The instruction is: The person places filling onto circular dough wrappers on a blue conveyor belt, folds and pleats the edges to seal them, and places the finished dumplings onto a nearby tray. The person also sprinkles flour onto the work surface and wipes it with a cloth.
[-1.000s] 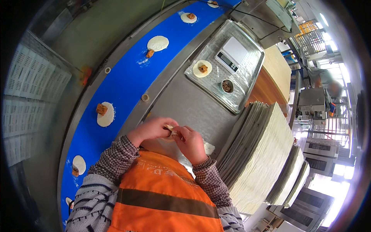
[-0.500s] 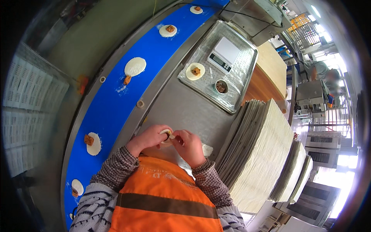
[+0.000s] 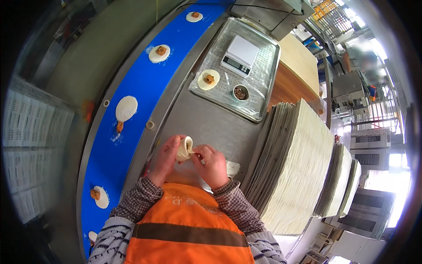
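Observation:
My left hand (image 3: 164, 157) is closed around a pale dough wrapper (image 3: 183, 151), cupped upright with its mouth tilted toward the right. A little brownish filling shows inside the opening. With thumb and fingers, my right hand (image 3: 210, 164) pinches the wrapper's right edge, drawing it out slightly. Both hands are in front of the orange apron, above the steel worktop (image 3: 198, 119). Beyond them, on a plastic-covered tray (image 3: 259, 94), lie a flat dough round with filling (image 3: 208, 79), a small bowl of dark filling (image 3: 240, 92) and a white scale (image 3: 241, 55).
A blue conveyor belt (image 3: 145, 83) runs along the left, carrying dough rounds (image 3: 126, 108) with brown filling pieces on or beside them. Stacks of cloth-covered boards (image 3: 290, 171) stand close on the right. A wooden board (image 3: 299, 66) lies behind the tray. A person is in the far right background.
Dough rounds on the belt have moved nearer to me. The wrapper in my left hand now stands more upright, showing its opening, with my right hand still pinching its edge. The view has shifted slightly.

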